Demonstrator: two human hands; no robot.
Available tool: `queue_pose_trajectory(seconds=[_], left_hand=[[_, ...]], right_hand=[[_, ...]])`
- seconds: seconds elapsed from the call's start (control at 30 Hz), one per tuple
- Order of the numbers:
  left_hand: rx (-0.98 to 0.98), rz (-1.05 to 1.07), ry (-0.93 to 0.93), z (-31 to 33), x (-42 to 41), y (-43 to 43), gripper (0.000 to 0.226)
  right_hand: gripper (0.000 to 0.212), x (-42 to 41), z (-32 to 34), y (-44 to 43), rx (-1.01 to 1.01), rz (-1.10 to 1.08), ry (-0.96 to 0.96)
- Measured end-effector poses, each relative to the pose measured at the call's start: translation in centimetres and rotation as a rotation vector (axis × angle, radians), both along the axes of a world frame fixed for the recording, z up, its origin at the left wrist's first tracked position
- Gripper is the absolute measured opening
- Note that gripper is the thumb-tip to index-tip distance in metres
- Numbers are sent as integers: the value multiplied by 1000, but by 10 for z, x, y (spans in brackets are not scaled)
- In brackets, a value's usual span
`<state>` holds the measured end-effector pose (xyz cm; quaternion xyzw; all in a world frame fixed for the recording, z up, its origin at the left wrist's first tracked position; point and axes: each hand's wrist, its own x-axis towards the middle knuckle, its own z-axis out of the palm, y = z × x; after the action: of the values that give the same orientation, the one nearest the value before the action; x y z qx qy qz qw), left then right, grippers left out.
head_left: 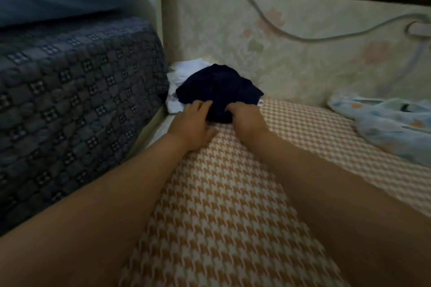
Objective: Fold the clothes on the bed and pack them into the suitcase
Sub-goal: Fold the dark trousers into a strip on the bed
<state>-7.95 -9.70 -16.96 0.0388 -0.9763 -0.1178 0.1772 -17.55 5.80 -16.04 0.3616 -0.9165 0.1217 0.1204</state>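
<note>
Head camera looks down over both of my bare forearms, stretched across the orange-and-white houndstooth bed cover (221, 193). My left hand (193, 123) lies with fingers spread and loose, their tips on the near left edge of the dark navy garment (217, 91); the palm rests on the cover. My right hand (247, 119) has its fingers curled into the garment's near edge, bunching the cloth, so it is gripping the navy fabric. The garment sits crumpled just beyond both sets of fingertips, in the corner of the bed against the floral wall (291, 58). Under it and beyond my left fingers, a white garment (179, 79) pokes out, touching the navy one. Far to the right of my right fingers lies a light blue printed cloth (384, 121), well apart. Left of my left hand rises a dark blue patterned mattress edge (70, 100). A grey cable (291, 35) hangs on the wall.
</note>
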Motion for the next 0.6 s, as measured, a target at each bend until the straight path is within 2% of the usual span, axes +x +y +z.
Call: queue_pose_trajectory(seconds=[0.1, 0.17, 0.23, 0.3, 0.33, 0.37, 0.4, 0.43, 0.47, 0.5, 0.53, 0.6], left_hand=[[-91, 36, 69, 7, -4, -2, 92], [-90, 47, 27, 13, -4, 4, 92], [-15, 6, -58, 17, -7, 13, 66], [179, -104, -134, 27, -3, 26, 34], [292, -161, -165, 34, 2, 35, 25], [392, -215, -200, 41, 7, 43, 20], [500, -259, -269, 50, 13, 50, 18], [636, -297, -382, 56, 20, 54, 18], [760, -317, -530, 62, 27, 56, 19], [815, -322, -657, 66, 34, 55, 20], [760, -319, -714, 70, 40, 50, 18], [506, -301, -628, 75, 48, 36, 9]], right_hand=[[30, 13, 8, 15, -157, 132, -154], [24, 24, 19, 31, -258, 114, -250], [22, 35, 32, 47, -318, 106, -323], [15, 43, 43, 65, -291, 96, -289], [14, 46, 48, 73, -230, 83, -232], [33, 47, 53, 78, -133, 66, -163], [63, 45, 58, 82, -20, 66, -111], [91, 41, 62, 83, 84, 70, -95], [108, 40, 67, 81, 187, 67, -102], [112, 39, 69, 78, 294, 68, -133], [108, 39, 68, 72, 397, 64, -166], [85, 41, 57, 61, 484, 55, -261]])
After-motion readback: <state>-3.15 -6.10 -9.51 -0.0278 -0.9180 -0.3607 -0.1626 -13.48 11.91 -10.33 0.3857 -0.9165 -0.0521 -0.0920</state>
